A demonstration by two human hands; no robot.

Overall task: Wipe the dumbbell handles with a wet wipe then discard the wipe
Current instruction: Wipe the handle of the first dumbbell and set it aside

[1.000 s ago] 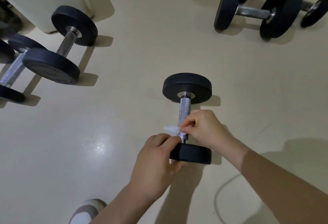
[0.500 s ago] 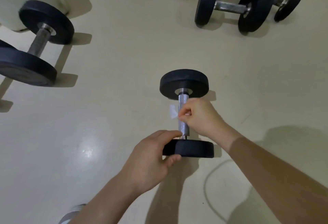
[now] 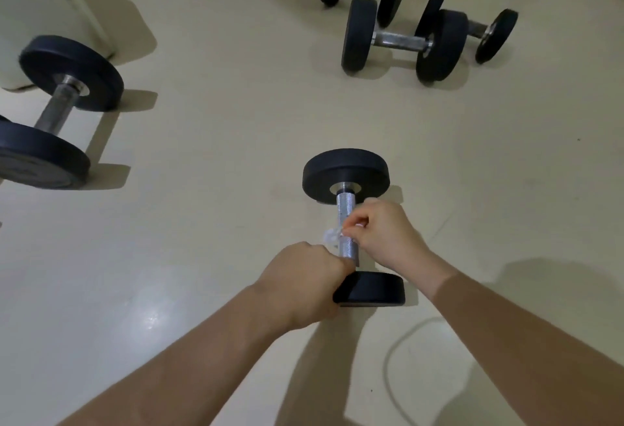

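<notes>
A small black dumbbell lies on the beige floor, its knurled silver handle pointing away from me. My right hand pinches a crumpled white wet wipe against the middle of the handle from the right. My left hand grips the near black weight at its left edge, fingers curled over it. The lower end of the handle is hidden behind my left hand.
A larger dumbbell lies at the left beside a pale bin. Several more dumbbells stand at the far right. A thin white cable curves on the floor near my right forearm.
My right hand slid the wipe up the handle toward the far weight, then back down to the middle. My left hand stayed on the near weight.
</notes>
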